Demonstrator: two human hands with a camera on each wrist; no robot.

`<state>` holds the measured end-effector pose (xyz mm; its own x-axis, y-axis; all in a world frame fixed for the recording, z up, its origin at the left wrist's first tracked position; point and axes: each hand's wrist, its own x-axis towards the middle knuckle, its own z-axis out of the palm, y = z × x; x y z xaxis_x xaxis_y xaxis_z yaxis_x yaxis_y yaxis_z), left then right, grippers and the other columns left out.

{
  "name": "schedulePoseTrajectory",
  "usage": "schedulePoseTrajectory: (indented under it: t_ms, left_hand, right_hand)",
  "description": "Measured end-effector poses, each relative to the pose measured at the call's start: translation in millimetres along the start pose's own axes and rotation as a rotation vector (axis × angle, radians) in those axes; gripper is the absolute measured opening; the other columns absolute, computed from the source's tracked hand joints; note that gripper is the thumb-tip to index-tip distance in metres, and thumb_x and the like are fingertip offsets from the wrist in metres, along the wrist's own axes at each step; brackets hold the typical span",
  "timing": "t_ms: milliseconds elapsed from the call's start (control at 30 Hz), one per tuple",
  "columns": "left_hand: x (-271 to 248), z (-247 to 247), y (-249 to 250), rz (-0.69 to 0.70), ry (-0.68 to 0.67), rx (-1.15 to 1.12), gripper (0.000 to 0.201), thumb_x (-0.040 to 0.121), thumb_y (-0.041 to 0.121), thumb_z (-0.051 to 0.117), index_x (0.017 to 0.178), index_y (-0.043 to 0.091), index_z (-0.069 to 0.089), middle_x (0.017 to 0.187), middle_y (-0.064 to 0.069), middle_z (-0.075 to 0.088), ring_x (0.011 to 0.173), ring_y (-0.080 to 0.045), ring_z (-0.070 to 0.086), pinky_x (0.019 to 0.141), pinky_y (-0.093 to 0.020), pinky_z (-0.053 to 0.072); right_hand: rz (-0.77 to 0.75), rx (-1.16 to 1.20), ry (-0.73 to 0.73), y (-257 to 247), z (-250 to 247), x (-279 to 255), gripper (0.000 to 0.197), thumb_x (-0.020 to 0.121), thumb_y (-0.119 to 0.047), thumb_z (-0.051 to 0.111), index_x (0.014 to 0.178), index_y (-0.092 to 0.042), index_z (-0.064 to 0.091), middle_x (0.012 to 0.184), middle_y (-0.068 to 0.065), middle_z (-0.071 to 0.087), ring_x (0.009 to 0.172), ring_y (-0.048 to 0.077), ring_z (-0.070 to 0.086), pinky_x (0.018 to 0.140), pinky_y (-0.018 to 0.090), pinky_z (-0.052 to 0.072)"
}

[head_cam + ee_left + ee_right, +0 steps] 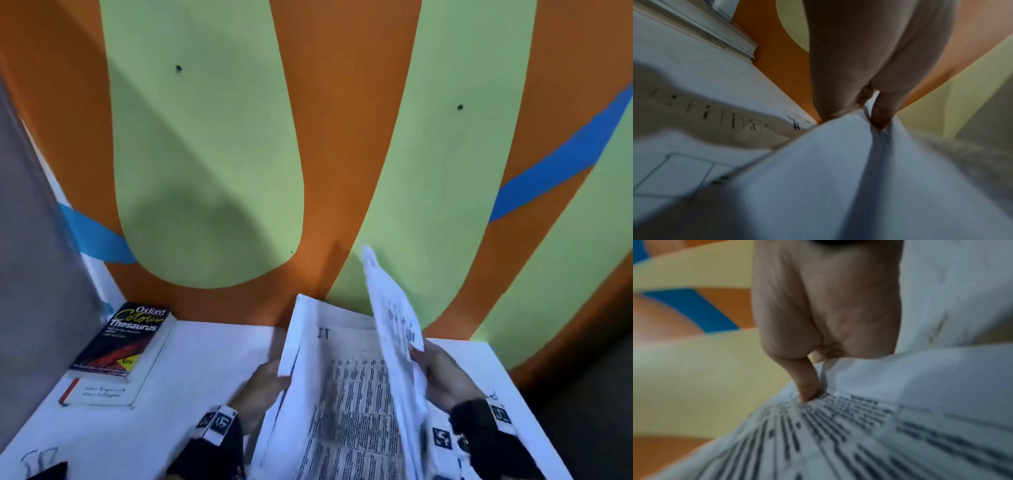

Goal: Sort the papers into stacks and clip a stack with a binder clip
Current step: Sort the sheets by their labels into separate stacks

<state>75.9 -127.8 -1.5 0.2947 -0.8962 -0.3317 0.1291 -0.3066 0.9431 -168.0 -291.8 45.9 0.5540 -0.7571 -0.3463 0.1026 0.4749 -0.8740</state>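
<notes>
Sorting step judged in hand. Paper sheaf [342, 394] held above tabletop [205, 359], left edge gripped by left hand [263, 380]; top sheet [390, 322] pinched, raised by right hand [442, 373] (binder clip [37, 457] unused, tabletop's near-left). Next: sheet to be laid onto stack.

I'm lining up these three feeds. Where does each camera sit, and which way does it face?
Head: worn on head, looking down at the table; shows both hands holding papers.
Left wrist: looks along the left hand to its pinch.
Right wrist: looks along the right hand.
Shared: all three show the papers and striped wall.
</notes>
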Motion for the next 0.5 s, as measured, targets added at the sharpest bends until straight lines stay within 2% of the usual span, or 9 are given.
schedulePoseTrajectory:
  t_ms: [67,100,133,200,267,333,367,433,500]
  left_hand:
    - [-3,1,0,-0.027,0.001,-0.048,0.032,0.088,0.015,0.054,0.119,0.007,0.058,0.111,0.002,0.069,0.102,-0.021,0.065,0.091,-0.034,0.050]
    - [-5,2,0,-0.039,0.019,-0.048,0.030,0.093,0.022,0.054,0.121,0.012,0.054,0.118,0.008,0.060,0.111,-0.018,0.058,0.097,-0.031,0.044]
    - [-5,1,-4,-0.063,0.025,-0.024,0.040,0.094,0.034,0.052,0.130,0.016,0.048,0.121,0.014,0.050,0.122,-0.016,0.049,0.102,-0.031,0.037]
    - [-1,0,-16,-0.003,-0.040,0.106,0.057,0.084,0.054,0.058,0.134,0.029,0.045,0.128,0.020,0.047,0.130,-0.012,0.042,0.108,-0.034,0.032]
    - [0,3,-22,0.060,-0.049,0.225,0.054,0.078,0.045,0.070,0.127,0.036,0.049,0.120,0.028,0.053,0.121,-0.014,0.052,0.104,-0.034,0.039]
    - [2,9,-26,0.085,0.001,0.284,0.051,0.081,0.022,0.071,0.125,0.033,0.048,0.106,0.034,0.051,0.111,-0.014,0.056,0.097,-0.031,0.043]
    - [3,12,-25,0.125,0.020,0.284,0.048,0.082,0.015,0.068,0.122,0.034,0.049,0.101,0.038,0.052,0.109,-0.010,0.057,0.094,-0.027,0.043]
    - [0,14,-22,0.183,0.048,0.261,0.043,0.085,0.008,0.064,0.110,0.041,0.051,0.093,0.043,0.059,0.104,0.001,0.058,0.088,-0.020,0.044]
    - [2,10,-24,0.190,0.102,0.190,0.040,0.088,0.007,0.060,0.116,0.035,0.056,0.102,0.033,0.065,0.106,0.000,0.060,0.084,-0.014,0.044]
  right_hand:
    - [-0.042,-0.136,0.103,12,-8,6,0.026,0.094,0.003,0.046,0.113,0.002,0.063,0.103,0.015,0.073,0.093,0.029,0.070,0.085,0.040,0.056]
    - [-0.064,-0.201,0.173,18,-15,9,0.027,0.093,0.003,0.048,0.116,0.002,0.062,0.107,0.014,0.072,0.097,0.026,0.068,0.087,0.037,0.054]
    - [-0.075,-0.229,0.217,24,-20,12,0.026,0.093,0.006,0.049,0.114,0.001,0.062,0.105,0.011,0.072,0.091,0.019,0.069,0.080,0.029,0.056]
    - [-0.110,-0.311,0.277,28,-21,11,0.022,0.091,0.011,0.050,0.104,-0.001,0.063,0.090,0.006,0.070,0.068,0.008,0.066,0.058,0.016,0.053]
    - [-0.141,-0.423,0.330,30,-18,10,0.018,0.090,0.010,0.052,0.093,-0.003,0.064,0.081,0.009,0.067,0.063,0.012,0.061,0.056,0.020,0.050]
    - [-0.187,-0.598,0.421,31,-21,13,0.014,0.089,0.004,0.057,0.079,-0.005,0.063,0.076,0.014,0.064,0.068,0.022,0.055,0.062,0.030,0.044]
    - [-0.193,-0.699,0.480,30,-24,16,0.014,0.088,-0.001,0.060,0.074,-0.005,0.059,0.073,0.016,0.062,0.067,0.022,0.052,0.062,0.031,0.040]
    - [-0.200,-0.823,0.592,29,-31,15,0.018,0.088,-0.007,0.060,0.074,0.001,0.053,0.071,0.019,0.058,0.065,0.022,0.048,0.058,0.031,0.035]
    - [-0.212,-0.838,0.677,31,-41,13,0.019,0.088,-0.012,0.060,0.083,0.006,0.055,0.079,0.023,0.061,0.069,0.028,0.053,0.059,0.032,0.037]
